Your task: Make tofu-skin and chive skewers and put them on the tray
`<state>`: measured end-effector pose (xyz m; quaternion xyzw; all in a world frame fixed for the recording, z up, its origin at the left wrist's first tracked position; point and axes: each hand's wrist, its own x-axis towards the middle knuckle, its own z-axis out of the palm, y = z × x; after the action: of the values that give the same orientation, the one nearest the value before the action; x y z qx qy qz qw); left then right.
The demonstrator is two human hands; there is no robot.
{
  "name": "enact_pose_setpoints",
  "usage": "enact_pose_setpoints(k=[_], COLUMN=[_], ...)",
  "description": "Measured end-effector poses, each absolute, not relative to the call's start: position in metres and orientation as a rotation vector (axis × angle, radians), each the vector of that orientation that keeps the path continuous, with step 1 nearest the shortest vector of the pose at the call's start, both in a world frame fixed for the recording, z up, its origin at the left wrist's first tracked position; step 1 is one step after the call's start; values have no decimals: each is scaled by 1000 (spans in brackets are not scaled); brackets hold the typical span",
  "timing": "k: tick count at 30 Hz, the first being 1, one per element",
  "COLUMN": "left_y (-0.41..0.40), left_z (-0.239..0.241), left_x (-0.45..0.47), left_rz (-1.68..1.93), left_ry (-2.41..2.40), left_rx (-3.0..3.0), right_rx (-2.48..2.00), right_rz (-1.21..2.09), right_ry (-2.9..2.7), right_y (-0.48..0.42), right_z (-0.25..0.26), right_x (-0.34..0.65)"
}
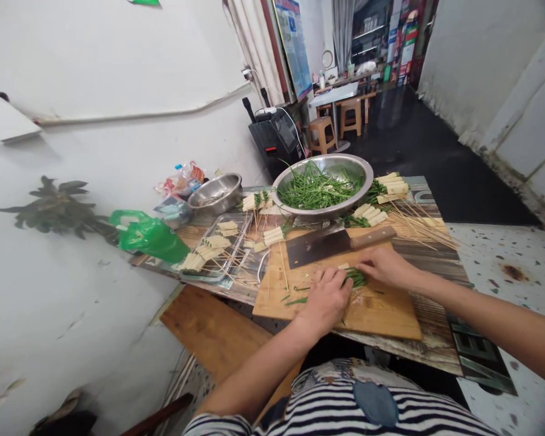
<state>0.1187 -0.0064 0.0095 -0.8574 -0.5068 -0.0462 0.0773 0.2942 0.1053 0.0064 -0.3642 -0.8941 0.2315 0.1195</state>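
A small bundle of cut green chives (356,278) lies on the wooden cutting board (390,318), with a bit of pale wrapper at its far side. My left hand (326,295) presses its curled fingers over the left end of the bundle. At the right end, my right hand (384,266) pinches with its fingertips, partly hiding what they hold. Just beyond both hands rests a cleaver (318,247), its handle pointing right. Loose chive pieces are scattered left of my left hand. A skewered pale roll (273,235) lies at the board's far left edge.
Behind the board stands a large steel basin (367,175) heaped with chives. More skewered rolls lie at right (393,183) and on a clear tray (215,278) at left. A smaller steel bowl (218,191) and a green plastic bag (148,236) are by the wall.
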Motion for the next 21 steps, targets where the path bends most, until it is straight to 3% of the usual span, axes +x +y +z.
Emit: enact_pose_setpoints(k=[8,14,19,21], left_y=[-3,-1,-3,-4], left_z=[-11,-12,-2,4], left_x=[118,121,121,121], left_rz=[-157,-118,-195,-201], left_ry=[-1400,-1381,-1365,-1373], left_rx=[-2609,-2650,-2646,-2641], right_rx=[-1027,-909,-752,-714], right_rz=[503,747,655,614], right_ry=[-2314,-1863,-1530,-1651], right_y=[121,147,205,229], right_z=[7,89,158,169], right_x=[300,277,226,211])
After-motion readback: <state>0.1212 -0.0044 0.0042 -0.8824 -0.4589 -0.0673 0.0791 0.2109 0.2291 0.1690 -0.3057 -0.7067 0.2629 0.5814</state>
